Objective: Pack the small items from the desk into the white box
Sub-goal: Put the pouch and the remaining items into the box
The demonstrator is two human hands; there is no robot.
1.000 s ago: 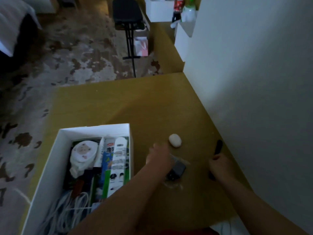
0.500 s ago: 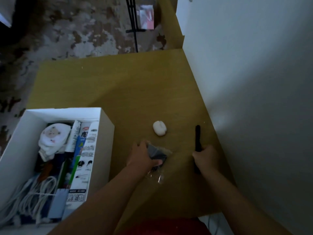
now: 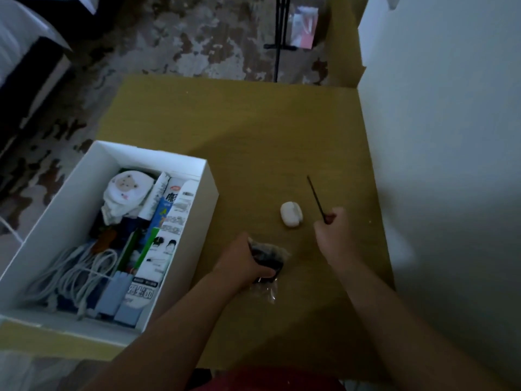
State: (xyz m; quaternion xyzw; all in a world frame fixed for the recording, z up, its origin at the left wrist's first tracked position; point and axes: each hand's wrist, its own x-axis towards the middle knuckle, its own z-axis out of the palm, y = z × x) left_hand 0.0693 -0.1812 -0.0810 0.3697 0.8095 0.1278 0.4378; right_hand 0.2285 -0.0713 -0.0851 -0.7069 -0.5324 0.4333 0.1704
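Sitting open on the left edge of the yellow-brown wooden tabletop, the white box is a smooth-walled rectangular carton already crowded with coiled white cables, a soft white cloth with a bear print and printed cartons. Just right of the box, the left hand is curled around a small dark object in crinkly clear plastic wrap, now lifted closer to the box than half a second ago. The right hand pinches the end of a thin black stick, which has been raised from lying flat and now tilts up and away. Between the two hands, a small rounded white case, glossy and pebble-shaped, rests on the tabletop where it lay before. A plain white wall borders the tabletop's right side.
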